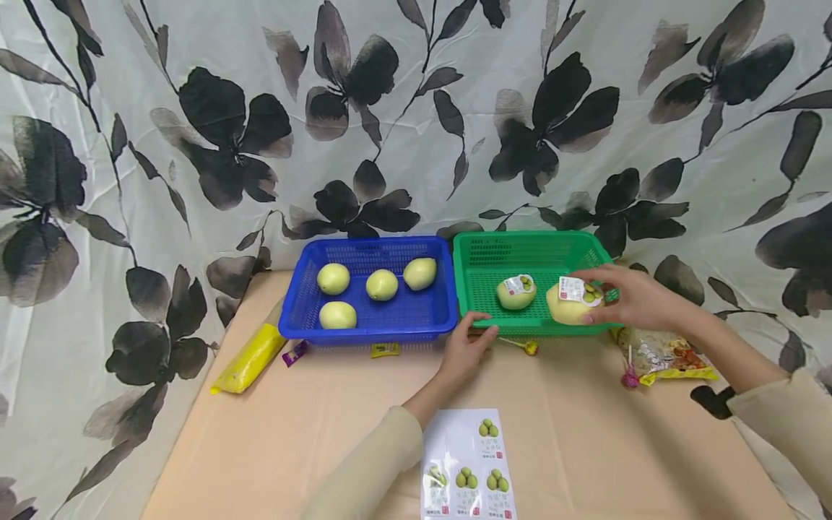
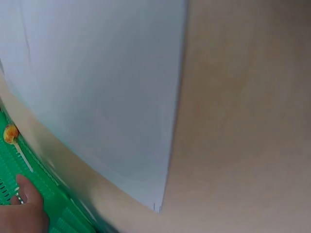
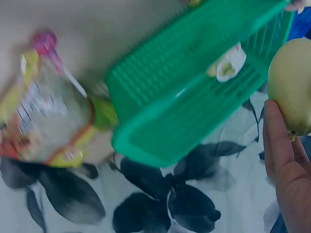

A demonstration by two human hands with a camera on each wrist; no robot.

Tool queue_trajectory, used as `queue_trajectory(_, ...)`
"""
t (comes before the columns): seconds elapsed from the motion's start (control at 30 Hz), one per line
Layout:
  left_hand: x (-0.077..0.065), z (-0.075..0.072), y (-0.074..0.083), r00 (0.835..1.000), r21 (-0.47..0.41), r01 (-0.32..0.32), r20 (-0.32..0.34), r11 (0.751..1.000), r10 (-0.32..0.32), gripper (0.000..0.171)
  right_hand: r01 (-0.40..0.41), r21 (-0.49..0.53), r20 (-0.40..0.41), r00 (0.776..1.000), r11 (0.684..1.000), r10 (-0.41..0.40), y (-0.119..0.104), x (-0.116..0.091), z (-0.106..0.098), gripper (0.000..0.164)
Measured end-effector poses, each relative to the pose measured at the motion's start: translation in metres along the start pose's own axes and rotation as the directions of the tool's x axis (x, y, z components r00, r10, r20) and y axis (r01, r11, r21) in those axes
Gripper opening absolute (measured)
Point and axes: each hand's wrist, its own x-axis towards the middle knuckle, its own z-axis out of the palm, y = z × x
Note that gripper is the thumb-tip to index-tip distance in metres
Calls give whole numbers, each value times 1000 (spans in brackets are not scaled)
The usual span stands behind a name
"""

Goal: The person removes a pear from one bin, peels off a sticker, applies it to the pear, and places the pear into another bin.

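My right hand [image 1: 627,295] holds a pale yellow pear [image 1: 564,305] between thumb and fingers at the right end of the green basket [image 1: 469,267]. A white label with green fruit printed on it faces up on this pear. In the right wrist view the pear [image 3: 294,87] shows its stem end, fingers along its side. A second labelled pear [image 1: 516,296] lies inside the green basket. With my left hand [image 1: 463,350] I grip that basket's rim at the front left corner. In the left wrist view only part of the hand [image 2: 24,208] shows, at the green rim.
A blue basket [image 1: 390,334] with several unlabelled pears stands left. A label sheet [image 1: 455,437] lies in front. Around the baskets are a yellow packet [image 1: 250,357], small purple [image 1: 295,352] and yellow sweets [image 1: 386,350], a yellow lollipop [image 1: 529,348], a pink lollipop [image 1: 629,377] and a snack bag [image 1: 669,354].
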Motion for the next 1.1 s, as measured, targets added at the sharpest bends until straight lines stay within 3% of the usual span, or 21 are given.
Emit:
queue_trajectory(0.27,-2,-2,0,999,-24,38,19,999,-38,34,7,-89,98,995,996,1,11,54,-24,78)
queue_trajectory(0.53,-1,-3,2,998,-32,63,23,997,-62,36,10,-201,183,983,979,27,36,93,-22,83)
queue_trajectory(0.83,0,-1,6,997,-28,61,37,998,-60,35,-37,-246,264,959,968,104,71,116,-8,82)
queue_trajectory(1.1,-1,-3,6,997,-23,65,35,998,-64,36,-42,-174,287,953,984,91,84,122,13,81)
